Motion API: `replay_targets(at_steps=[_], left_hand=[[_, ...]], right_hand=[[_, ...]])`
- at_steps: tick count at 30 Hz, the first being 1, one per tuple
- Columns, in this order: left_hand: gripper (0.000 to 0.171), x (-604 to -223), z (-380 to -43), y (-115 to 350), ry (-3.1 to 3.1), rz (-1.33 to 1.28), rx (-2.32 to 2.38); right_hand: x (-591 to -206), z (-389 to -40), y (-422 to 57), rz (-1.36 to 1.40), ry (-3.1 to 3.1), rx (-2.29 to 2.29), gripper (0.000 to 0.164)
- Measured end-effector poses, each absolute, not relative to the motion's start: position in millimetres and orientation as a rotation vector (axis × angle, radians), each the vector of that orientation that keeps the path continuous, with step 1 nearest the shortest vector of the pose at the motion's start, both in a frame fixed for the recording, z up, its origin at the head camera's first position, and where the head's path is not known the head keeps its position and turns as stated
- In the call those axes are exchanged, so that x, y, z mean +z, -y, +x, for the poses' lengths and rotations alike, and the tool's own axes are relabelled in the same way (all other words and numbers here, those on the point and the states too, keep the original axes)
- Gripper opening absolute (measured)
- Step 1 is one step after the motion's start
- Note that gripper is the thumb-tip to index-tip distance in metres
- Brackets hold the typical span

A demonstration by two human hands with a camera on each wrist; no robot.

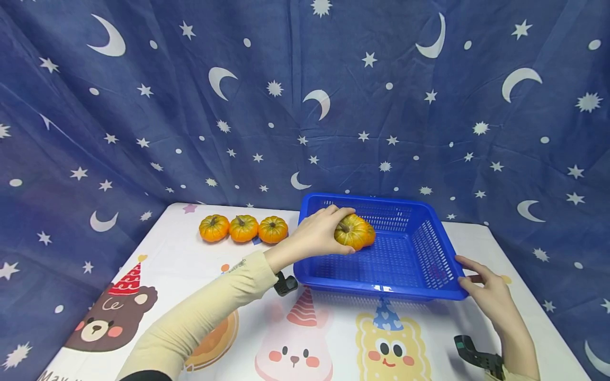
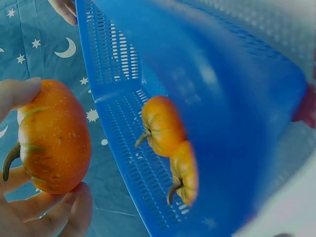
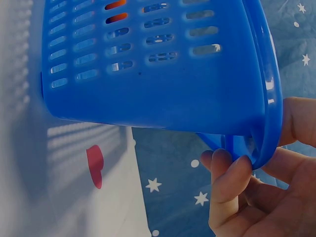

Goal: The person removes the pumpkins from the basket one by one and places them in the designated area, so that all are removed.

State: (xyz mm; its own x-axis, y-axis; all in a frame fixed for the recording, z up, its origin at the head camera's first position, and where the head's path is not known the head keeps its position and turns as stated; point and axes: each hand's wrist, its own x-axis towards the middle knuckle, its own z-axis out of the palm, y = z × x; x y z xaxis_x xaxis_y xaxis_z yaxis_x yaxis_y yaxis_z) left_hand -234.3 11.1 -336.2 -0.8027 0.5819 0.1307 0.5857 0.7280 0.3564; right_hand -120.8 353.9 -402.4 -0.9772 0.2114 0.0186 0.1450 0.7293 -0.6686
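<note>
My left hand (image 1: 316, 233) grips a small orange pumpkin (image 1: 350, 233) with green-tinged ribs, above the left part of a blue plastic basket (image 1: 381, 290). In the left wrist view its thumb and fingers wrap the held pumpkin (image 2: 57, 138), with the stem toward the palm. Two more pumpkins, one upper (image 2: 160, 126) and one lower (image 2: 184, 173), lie side by side inside the basket there; in the head view they are mostly hidden by the held one. At the basket's right side, my right hand (image 1: 488, 288) pinches the rim (image 3: 270, 98) between thumb and fingers.
Three pumpkins stand in a row left of the basket: a left (image 1: 214, 228), a middle (image 1: 243, 228) and a right one (image 1: 273, 229). A white cloth with cartoon prints covers the table (image 1: 257, 296). A blue star-and-moon curtain (image 1: 267, 116) hangs behind and at both sides.
</note>
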Motion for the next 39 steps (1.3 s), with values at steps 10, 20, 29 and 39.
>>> replay_targets(at_steps=[10, 20, 29, 39], left_hand=[[0.082, -342.5, -224.1, 19.2, 2.889, -0.917, -0.67], [0.083, -344.9, -215.2, 50.4, 2.85, -0.756, -0.773], [0.082, -351.6, -213.0, 80.9, 2.82, -0.652, -0.803], [0.081, -365.9, -217.1, 107.5, 2.803, -0.579, -0.819]], right_hand=[[-403.9, -121.4, -353.5, -0.294, 2.836, 1.078, 0.05], [-405.3, -120.6, -354.4, -0.266, 2.827, 1.096, 0.05], [-406.2, -121.6, -353.5, -0.264, 2.833, 1.097, 0.05], [-407.1, -119.9, -355.4, -0.256, 2.825, 1.098, 0.049]])
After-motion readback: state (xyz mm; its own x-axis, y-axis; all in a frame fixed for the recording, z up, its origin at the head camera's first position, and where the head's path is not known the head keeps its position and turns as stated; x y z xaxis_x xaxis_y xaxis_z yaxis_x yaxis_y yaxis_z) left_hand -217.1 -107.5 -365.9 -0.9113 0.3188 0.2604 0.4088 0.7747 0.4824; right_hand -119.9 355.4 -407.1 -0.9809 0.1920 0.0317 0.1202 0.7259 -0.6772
